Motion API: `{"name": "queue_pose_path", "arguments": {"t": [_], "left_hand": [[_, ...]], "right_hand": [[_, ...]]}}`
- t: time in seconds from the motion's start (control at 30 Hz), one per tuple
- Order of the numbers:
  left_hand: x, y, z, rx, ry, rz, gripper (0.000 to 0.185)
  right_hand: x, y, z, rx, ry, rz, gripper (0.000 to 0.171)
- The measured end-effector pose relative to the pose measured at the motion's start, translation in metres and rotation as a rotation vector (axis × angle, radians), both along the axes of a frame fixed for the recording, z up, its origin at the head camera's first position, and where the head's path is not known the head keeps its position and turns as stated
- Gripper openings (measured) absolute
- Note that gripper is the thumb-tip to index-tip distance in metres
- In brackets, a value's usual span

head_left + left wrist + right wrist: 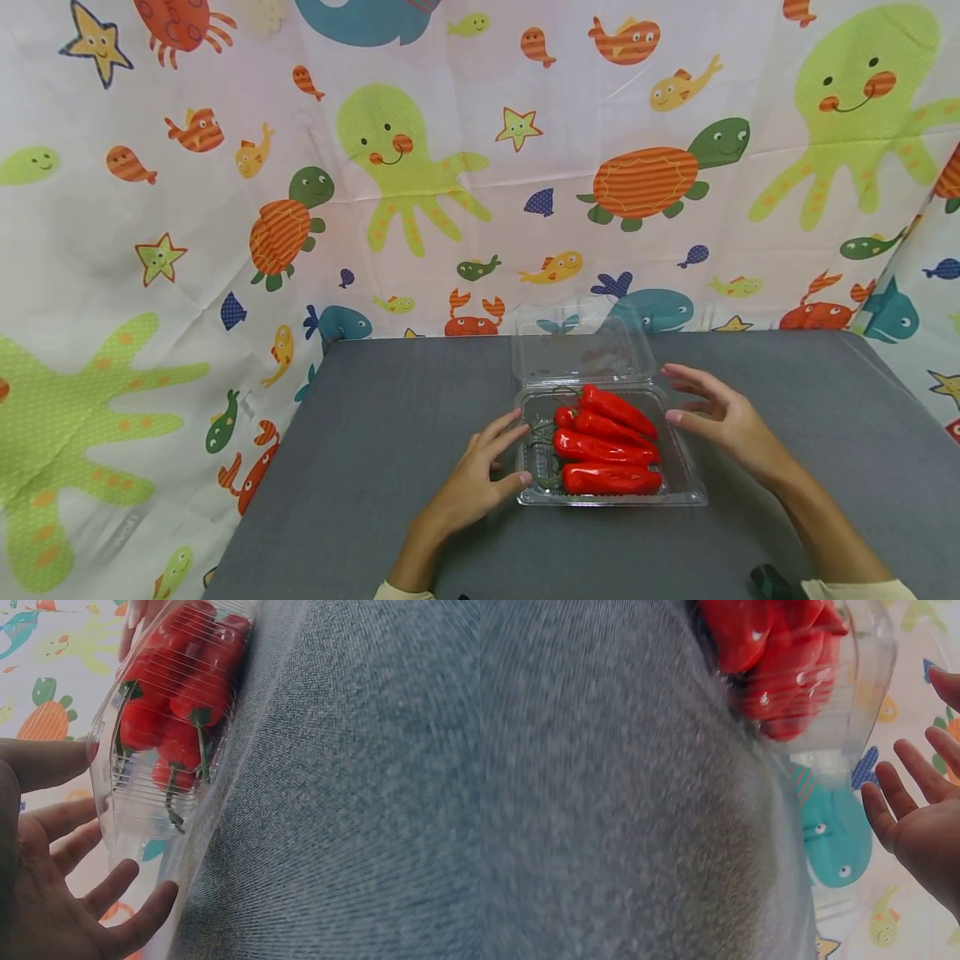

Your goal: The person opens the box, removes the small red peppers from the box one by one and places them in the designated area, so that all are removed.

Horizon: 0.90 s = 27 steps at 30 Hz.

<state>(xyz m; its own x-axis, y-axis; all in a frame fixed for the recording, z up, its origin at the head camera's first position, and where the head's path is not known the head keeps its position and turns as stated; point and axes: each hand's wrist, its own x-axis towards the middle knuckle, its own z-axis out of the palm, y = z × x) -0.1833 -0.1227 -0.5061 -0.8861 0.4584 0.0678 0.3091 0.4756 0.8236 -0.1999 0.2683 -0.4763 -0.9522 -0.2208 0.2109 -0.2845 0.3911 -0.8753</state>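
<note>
A clear plastic clamshell box (688, 483) stands on the grey table with its lid (577, 354) raised at the back. Several glossy red peppers (611, 479) lie in it side by side, their green stems towards the left. At the box's left side is my left hand (468, 483), fingers spread; in the left wrist view the thumb of that hand (56, 896) appears to touch the clear wall. My right hand (727, 429) hovers by the right side, fingers loosely extended and holding nothing. The right wrist view shows a gap between that hand (930, 832) and the box.
Grey cloth (390, 400) covers the table around the box. Behind it hangs a white curtain (450, 275) printed with sea animals, which also runs along the left side. A small dark object (771, 581) shows beside the right sleeve (855, 590).
</note>
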Motion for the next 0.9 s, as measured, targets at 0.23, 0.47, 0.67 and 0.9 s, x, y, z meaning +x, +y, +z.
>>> {"name": "queue_pose_path", "arguments": {"t": [0.23,0.47,0.67,0.9], "left_hand": [[-0.001,-0.001,0.0,-0.007,0.01,-0.002,0.067],[-0.001,-0.001,0.001,0.002,0.026,-0.01,0.066],[-0.003,-0.002,0.001,0.008,0.025,-0.019,0.066],[-0.004,-0.001,0.005,0.002,0.014,-0.016,0.067]], "right_hand": [[0.008,-0.009,0.008,0.034,0.027,0.036,0.066],[0.015,-0.018,0.013,0.055,0.013,0.087,0.062],[0.024,-0.029,0.02,0.057,-0.065,0.12,0.063],[0.03,-0.037,0.023,0.074,-0.087,0.153,0.061]]}}
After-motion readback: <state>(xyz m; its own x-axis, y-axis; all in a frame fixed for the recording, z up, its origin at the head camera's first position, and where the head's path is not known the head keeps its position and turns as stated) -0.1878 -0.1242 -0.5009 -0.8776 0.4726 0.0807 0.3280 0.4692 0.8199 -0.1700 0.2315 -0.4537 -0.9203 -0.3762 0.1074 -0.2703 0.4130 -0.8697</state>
